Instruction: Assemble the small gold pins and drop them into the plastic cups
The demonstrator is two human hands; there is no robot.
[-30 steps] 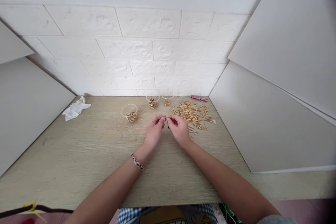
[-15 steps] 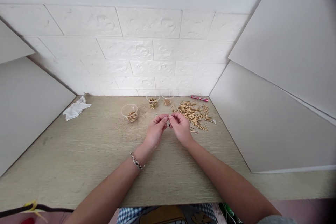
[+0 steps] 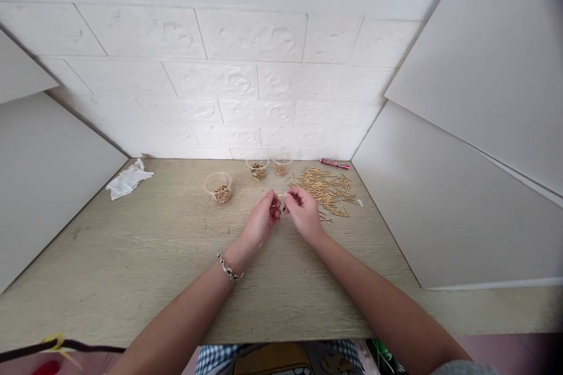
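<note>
Evidently, the right hand [image 3: 302,211] pinched a thin golden piece [image 3: 281,195] between closed fingertips, presumably for fine control; its left end met the loosely curled left hand [image 3: 261,217], whose grip could not be told. Golden rods [image 3: 321,187] lay just right, likely for easy reach; 3 clear cups [image 3: 217,174], farther left, apparently kept small pieces [image 3: 222,193] apart. The far red tube [image 3: 335,164] bore unreadable markings.

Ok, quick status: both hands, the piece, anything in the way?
Right hand pinching thin piece. Left hand at its other end, grip unclear. Loose rods beside right hand; no obstruction seen between hands.
</note>
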